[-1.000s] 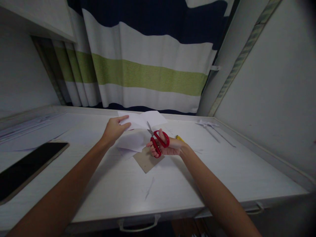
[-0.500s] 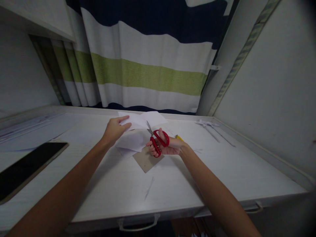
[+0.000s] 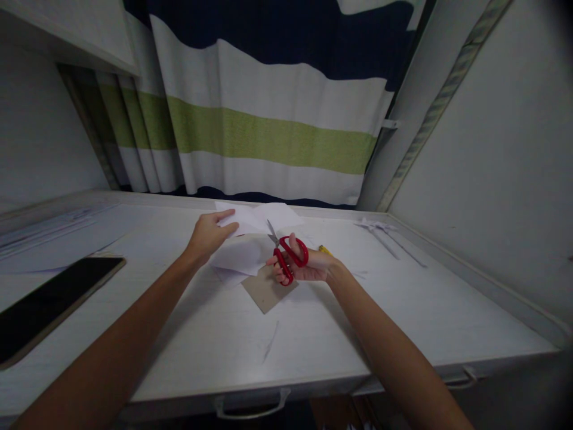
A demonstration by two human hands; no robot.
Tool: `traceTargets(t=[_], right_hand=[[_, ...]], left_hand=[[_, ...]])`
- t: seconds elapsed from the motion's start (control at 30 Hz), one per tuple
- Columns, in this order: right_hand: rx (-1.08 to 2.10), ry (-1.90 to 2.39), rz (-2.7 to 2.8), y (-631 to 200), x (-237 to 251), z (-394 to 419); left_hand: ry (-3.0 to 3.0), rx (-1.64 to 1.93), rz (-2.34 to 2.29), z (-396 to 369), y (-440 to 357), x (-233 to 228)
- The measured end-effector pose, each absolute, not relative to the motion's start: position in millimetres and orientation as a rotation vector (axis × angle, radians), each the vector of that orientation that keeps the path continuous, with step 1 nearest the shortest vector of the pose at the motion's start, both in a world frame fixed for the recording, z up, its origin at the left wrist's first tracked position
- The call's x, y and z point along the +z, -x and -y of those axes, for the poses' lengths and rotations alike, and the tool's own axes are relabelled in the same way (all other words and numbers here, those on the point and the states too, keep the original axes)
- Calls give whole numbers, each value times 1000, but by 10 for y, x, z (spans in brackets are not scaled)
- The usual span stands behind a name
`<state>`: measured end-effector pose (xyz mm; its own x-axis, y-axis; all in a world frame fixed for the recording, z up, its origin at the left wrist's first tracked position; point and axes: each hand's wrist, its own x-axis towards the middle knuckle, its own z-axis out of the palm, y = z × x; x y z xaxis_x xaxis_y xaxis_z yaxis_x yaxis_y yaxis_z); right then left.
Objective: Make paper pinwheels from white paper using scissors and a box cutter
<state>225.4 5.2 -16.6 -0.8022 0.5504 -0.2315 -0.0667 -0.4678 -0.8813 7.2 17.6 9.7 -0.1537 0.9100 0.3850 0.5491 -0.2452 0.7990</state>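
white tabletop (image 3: 358, 322) with lots of bare room near its front edge, a dark phone (image 3: 49, 301) far left, nothing has moved since before, left hand (image 3: 209, 234) flat on white paper (image 3: 250, 236), right hand (image 3: 301, 267) closed around red scissors (image 3: 286, 254), blades a little open at the paper's edge

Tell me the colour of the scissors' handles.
Red; the scissors sit in the right hand, shown clearest in the head view.
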Motion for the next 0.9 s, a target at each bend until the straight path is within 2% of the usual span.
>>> traceTargets(t=[0.33, 0.9], right_hand=[[2257, 838, 1320, -2254, -109, 6], [2253, 804, 1303, -2251, -112, 6]], left_hand=[[-1776, 1352, -1676, -176, -70, 107], [-1814, 1319, -1714, -175, -74, 98]])
